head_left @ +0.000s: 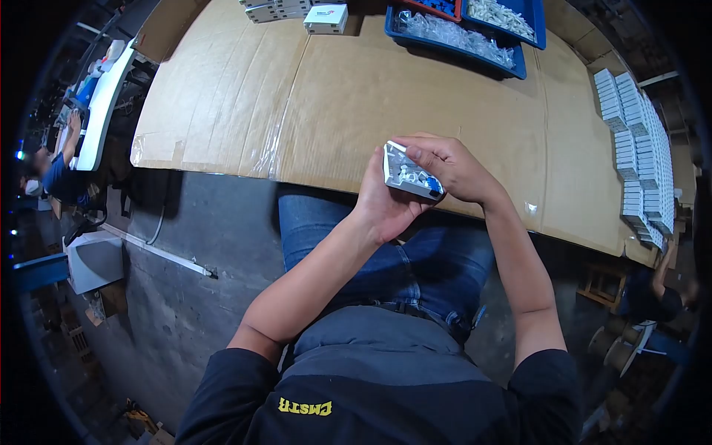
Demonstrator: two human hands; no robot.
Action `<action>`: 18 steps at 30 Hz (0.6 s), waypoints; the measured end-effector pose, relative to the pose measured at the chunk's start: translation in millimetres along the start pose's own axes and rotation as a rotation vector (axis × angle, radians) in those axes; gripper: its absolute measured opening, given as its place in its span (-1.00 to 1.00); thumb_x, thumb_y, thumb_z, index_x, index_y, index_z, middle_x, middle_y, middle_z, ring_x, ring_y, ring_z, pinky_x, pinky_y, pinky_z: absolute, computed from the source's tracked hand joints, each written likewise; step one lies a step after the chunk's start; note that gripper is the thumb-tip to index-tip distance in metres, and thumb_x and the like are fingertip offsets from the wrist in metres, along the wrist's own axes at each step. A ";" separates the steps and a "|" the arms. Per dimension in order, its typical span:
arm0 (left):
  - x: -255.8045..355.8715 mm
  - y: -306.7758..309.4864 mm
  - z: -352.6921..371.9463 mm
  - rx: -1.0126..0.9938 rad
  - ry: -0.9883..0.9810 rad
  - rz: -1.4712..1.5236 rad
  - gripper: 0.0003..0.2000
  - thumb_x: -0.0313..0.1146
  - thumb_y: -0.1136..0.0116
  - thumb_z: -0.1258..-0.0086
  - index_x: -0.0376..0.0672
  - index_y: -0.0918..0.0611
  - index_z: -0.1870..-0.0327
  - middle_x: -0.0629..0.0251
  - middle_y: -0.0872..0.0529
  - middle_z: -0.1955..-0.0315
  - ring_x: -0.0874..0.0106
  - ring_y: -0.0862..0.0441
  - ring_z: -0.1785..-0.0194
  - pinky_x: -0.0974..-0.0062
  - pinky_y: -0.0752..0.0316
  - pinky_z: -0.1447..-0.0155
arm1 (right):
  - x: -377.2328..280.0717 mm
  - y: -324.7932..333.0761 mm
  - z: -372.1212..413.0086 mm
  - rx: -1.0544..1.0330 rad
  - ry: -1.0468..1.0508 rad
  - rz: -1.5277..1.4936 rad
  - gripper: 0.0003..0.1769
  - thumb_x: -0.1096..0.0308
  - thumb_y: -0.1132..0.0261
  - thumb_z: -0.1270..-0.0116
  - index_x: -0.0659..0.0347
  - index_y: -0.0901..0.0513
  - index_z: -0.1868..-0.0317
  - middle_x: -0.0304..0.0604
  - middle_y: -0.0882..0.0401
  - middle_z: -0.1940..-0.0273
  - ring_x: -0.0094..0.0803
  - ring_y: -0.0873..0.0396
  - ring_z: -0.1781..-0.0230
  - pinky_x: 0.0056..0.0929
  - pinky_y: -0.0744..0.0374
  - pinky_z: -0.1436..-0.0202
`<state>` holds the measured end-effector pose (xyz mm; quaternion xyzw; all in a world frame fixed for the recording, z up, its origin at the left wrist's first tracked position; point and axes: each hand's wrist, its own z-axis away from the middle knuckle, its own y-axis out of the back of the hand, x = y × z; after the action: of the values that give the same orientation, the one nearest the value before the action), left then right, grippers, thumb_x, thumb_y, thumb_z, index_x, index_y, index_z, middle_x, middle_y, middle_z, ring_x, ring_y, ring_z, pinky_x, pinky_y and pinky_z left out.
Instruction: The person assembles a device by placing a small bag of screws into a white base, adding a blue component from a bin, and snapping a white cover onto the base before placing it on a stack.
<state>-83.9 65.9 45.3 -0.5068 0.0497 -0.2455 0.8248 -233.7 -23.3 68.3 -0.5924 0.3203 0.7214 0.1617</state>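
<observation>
A small white box [407, 176] with its inside showing is held above the table's front edge; small white pieces, clear plastic and a blue piece lie in it. My left hand [382, 199] is wrapped round the box from below and the left side. Over its upper right side lies my right hand [449, 166], with the thumb at the box's top edge and the fingers round the far side. Whether the right fingers also hold a small part is hidden.
The cardboard-covered table [348, 104] bears blue trays [445, 55] of plastic bags and small parts at the back. White boxes [325, 19] stand at the back left, stacked white boxes [630, 148] at the right. Other people are at the far left and right edges.
</observation>
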 end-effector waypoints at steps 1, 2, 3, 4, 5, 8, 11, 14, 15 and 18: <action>0.4 1.0 -0.8 -0.002 0.006 -0.005 -0.41 0.20 0.43 -0.76 -0.06 -0.49 -0.35 0.20 -0.63 -0.21 0.27 -0.65 -0.21 0.16 -0.65 -0.23 | -0.6 -0.1 -0.1 -0.004 -0.009 0.010 -0.45 0.00 -0.17 -0.69 0.34 -0.68 -0.32 -0.08 -0.74 -0.09 -0.40 -0.68 -0.08 -0.43 -0.61 -0.22; 0.3 0.8 -1.6 0.005 0.008 0.009 -0.43 0.19 0.41 -0.76 -0.06 -0.50 -0.33 0.21 -0.64 -0.18 0.28 -0.66 -0.19 0.17 -0.65 -0.20 | -1.8 0.1 -0.1 -0.007 -0.018 0.021 -0.44 0.00 -0.17 -0.69 0.35 -0.68 -0.31 -0.07 -0.73 -0.09 -0.40 -0.68 -0.07 -0.43 -0.60 -0.21; 0.1 -1.7 -1.6 0.012 0.010 0.023 -0.45 0.17 0.38 -0.76 -0.07 -0.51 -0.31 0.21 -0.65 -0.16 0.29 -0.66 -0.16 0.18 -0.65 -0.17 | -2.4 0.1 0.0 -0.011 -0.027 0.031 -0.44 0.00 -0.17 -0.69 0.36 -0.69 -0.30 -0.07 -0.73 -0.08 -0.39 -0.67 -0.06 -0.43 -0.60 -0.20; 0.4 -3.1 -1.9 0.018 0.011 0.037 -0.47 0.16 0.35 -0.76 -0.07 -0.53 -0.28 0.22 -0.66 -0.13 0.30 -0.67 -0.14 0.20 -0.65 -0.14 | -2.2 0.5 -0.5 -0.015 -0.033 0.022 -0.44 -0.01 -0.17 -0.69 0.36 -0.70 -0.29 -0.07 -0.73 -0.08 -0.40 -0.68 -0.05 -0.43 -0.60 -0.19; 0.5 -2.9 -2.2 0.028 0.012 0.033 -0.48 0.15 0.34 -0.76 -0.08 -0.53 -0.28 0.21 -0.66 -0.13 0.30 -0.67 -0.13 0.19 -0.65 -0.14 | -1.8 0.8 -0.9 -0.019 -0.038 0.014 -0.44 -0.01 -0.17 -0.69 0.36 -0.70 -0.28 -0.08 -0.74 -0.07 -0.40 -0.68 -0.05 -0.44 -0.61 -0.19; 0.1 -0.8 -3.8 0.039 0.019 0.022 -0.49 0.12 0.30 -0.76 -0.10 -0.53 -0.28 0.21 -0.66 -0.12 0.29 -0.67 -0.13 0.18 -0.66 -0.13 | -0.4 1.4 -1.2 -0.029 -0.081 0.014 -0.44 -0.01 -0.16 -0.70 0.37 -0.72 -0.25 -0.09 -0.75 -0.04 -0.41 -0.68 -0.02 -0.44 -0.61 -0.16; -0.2 3.3 -6.4 0.025 0.035 0.019 -0.50 0.09 0.30 -0.76 -0.11 -0.53 -0.27 0.20 -0.66 -0.11 0.28 -0.67 -0.11 0.18 -0.66 -0.10 | 1.7 1.4 -1.7 -0.043 -0.137 0.040 -0.44 -0.02 -0.15 -0.70 0.37 -0.73 -0.22 -0.11 -0.77 0.01 -0.44 -0.69 0.02 -0.45 -0.62 -0.12; 0.8 3.5 -7.4 0.036 0.060 0.026 -0.52 0.07 0.31 -0.77 -0.12 -0.53 -0.25 0.19 -0.67 -0.08 0.26 -0.68 -0.08 0.17 -0.66 -0.05 | 3.9 0.3 -3.0 -0.062 -0.157 0.053 -0.43 -0.03 -0.14 -0.70 0.38 -0.75 -0.19 -0.13 -0.77 0.04 -0.45 -0.68 0.05 -0.46 -0.62 -0.08; 1.1 4.5 -7.5 0.040 0.069 0.024 -0.52 0.07 0.31 -0.77 -0.12 -0.54 -0.25 0.18 -0.67 -0.07 0.25 -0.68 -0.06 0.17 -0.66 -0.04 | 5.1 -0.1 -2.6 -0.067 -0.158 0.054 -0.43 -0.04 -0.14 -0.70 0.38 -0.75 -0.18 -0.13 -0.78 0.04 -0.45 -0.68 0.06 -0.46 -0.62 -0.07; 2.2 14.2 -13.0 -0.001 0.097 0.030 -0.51 0.07 0.33 -0.77 -0.12 -0.54 -0.23 0.16 -0.68 -0.05 0.22 -0.69 -0.02 0.14 -0.66 -0.01 | 10.0 0.9 -4.0 -0.078 -0.163 0.081 -0.42 -0.05 -0.13 -0.70 0.36 -0.76 -0.17 -0.14 -0.78 0.06 -0.46 -0.68 0.09 -0.47 -0.62 -0.05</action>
<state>-81.2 59.5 27.2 -0.4940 0.0972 -0.2572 0.8249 -233.8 -28.1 58.6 -0.5243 0.3013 0.7850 0.1345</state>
